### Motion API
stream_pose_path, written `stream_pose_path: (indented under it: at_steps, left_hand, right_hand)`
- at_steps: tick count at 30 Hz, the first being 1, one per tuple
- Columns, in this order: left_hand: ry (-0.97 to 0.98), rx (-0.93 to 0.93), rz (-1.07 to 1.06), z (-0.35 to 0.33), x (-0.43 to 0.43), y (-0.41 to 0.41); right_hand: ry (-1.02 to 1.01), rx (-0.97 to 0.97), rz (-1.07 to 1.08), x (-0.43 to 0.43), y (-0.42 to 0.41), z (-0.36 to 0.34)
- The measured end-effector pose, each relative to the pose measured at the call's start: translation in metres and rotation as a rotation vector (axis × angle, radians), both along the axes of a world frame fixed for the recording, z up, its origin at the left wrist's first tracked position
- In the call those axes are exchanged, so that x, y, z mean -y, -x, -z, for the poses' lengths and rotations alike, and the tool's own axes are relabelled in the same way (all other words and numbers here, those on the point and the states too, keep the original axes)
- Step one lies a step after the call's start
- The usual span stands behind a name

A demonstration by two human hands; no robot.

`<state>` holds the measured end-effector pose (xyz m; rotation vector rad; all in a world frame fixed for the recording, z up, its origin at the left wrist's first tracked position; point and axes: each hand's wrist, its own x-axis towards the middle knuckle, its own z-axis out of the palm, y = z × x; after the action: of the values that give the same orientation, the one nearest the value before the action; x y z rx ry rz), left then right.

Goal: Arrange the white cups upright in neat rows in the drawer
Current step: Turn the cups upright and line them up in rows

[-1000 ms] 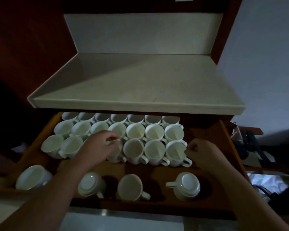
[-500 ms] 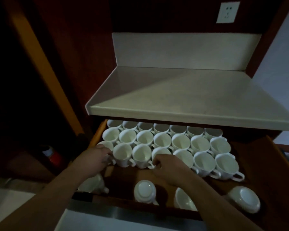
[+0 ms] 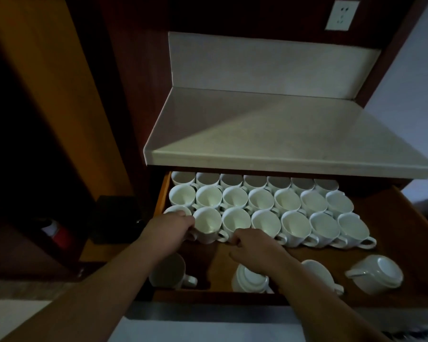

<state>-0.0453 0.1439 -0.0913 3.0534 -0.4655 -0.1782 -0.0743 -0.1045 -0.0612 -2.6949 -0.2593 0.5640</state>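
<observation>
The wooden drawer (image 3: pixel 405 223) is pulled out and holds several white cups standing upright in three rows (image 3: pixel 262 201). My left hand (image 3: pixel 169 230) grips the leftmost cup of the front row (image 3: pixel 177 210), hiding most of it. My right hand (image 3: pixel 252 248) is curled, its knuckles against the front of the third front-row cup (image 3: pixel 235 220); it holds nothing that I can see. In front of the rows lie loose cups: one on its side (image 3: pixel 168 270), one upside down (image 3: pixel 250 280), one partly behind my right forearm (image 3: pixel 319 272), and one tipped over (image 3: pixel 378 274).
A pale countertop (image 3: pixel 282 144) overhangs the back row of cups. A wall socket (image 3: pixel 341 14) sits above it. Left of the drawer stand a dark box (image 3: pixel 116 218) and a red-and-white bottle (image 3: pixel 57 233) on a low shelf.
Both hands have shifted left along the front row, from the middle and right end to the left end. The view has swung left and down.
</observation>
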Motion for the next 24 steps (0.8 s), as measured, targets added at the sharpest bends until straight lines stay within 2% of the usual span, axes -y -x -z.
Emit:
stream_pose_path:
  at_steps: [3,6,10,12,18,24]
  left_hand:
    - [0.122,0.043,-0.003,-0.010,0.002,0.009]
    - [0.244,-0.034,-0.046,-0.027,-0.001,0.027]
    - [0.098,-0.346,-0.009,-0.032,-0.006,0.042]
    - [0.063,-0.404,0.012,-0.026,-0.005,0.046]
    - [-0.052,-0.402,0.039,-0.015,0.010,0.052]
    - [-0.049,-0.432,0.017,-0.008,0.016,0.049]
  right_hand:
    - [-0.030,-0.021,-0.043,-0.008,0.005,0.002]
    - [0.045,-0.072,-0.171,-0.004,0.010,-0.003]
    - [0.228,-0.154,-0.146,0.006,0.018,0.002]
    - [0.260,-0.162,-0.167,0.006,0.019,0.004]
    - [0.268,-0.185,-0.170,0.005,0.016,0.007]
    - [0.260,-0.196,-0.152,0.009,0.015,0.008]
